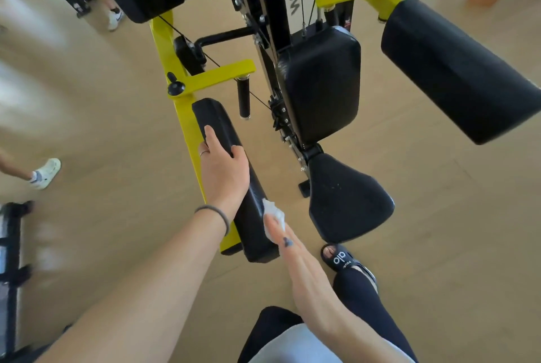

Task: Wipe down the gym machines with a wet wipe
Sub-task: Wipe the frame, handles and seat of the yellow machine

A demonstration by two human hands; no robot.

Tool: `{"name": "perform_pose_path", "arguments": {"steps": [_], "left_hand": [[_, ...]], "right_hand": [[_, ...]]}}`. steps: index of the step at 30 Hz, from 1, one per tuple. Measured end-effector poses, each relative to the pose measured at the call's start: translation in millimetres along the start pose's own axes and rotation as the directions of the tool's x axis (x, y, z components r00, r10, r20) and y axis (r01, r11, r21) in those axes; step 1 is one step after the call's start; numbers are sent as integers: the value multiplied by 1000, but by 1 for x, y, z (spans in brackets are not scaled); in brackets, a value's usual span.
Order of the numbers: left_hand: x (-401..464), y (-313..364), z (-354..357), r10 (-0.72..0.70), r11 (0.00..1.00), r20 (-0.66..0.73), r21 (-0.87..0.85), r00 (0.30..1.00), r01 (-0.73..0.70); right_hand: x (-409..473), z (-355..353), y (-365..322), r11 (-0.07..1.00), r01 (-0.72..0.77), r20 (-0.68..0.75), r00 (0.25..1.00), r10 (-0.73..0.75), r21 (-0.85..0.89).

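Left hand (pixel 224 171) grips the arm pad (pixel 234 175) top; right hand (pixel 295 257) presses a wet wipe (pixel 273 213) against its near side.

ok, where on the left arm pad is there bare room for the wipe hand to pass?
Bare patch: pad top beyond the left hand, up to the far end. Also a short strip between left hand and wet wipe. Crowded at the near end, where the right hand presses the wipe.

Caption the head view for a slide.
Left hand steadies long black padded arm rest; right hand wipes it with white wet wipe.
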State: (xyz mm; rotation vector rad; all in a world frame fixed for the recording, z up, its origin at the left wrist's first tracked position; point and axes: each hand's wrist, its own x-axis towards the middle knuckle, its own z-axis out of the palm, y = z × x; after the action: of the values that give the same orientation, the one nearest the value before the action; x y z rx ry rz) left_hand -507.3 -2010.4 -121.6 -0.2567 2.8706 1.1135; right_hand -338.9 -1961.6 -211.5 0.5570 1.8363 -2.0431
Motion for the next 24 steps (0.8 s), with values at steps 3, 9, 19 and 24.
{"name": "perform_pose_path", "arguments": {"steps": [3,9,19,24], "left_hand": [[-2,-1,-2,4,1000,4,20,1000,-4],[-4,2,-4,-13,999,15,37,1000,13],[-5,4,-4,-4,998,7,64,1000,4],[-2,2,-2,5,998,3,58,1000,-5]], "right_hand": [[-35,12,-41,934,306,-64,944,-322,-183],[-64,4,-9,968,251,-225,944,-240,22],[-32,13,-21,943,-71,-216,965,147,325],[-34,11,-27,850,-242,-94,943,320,468]]}}
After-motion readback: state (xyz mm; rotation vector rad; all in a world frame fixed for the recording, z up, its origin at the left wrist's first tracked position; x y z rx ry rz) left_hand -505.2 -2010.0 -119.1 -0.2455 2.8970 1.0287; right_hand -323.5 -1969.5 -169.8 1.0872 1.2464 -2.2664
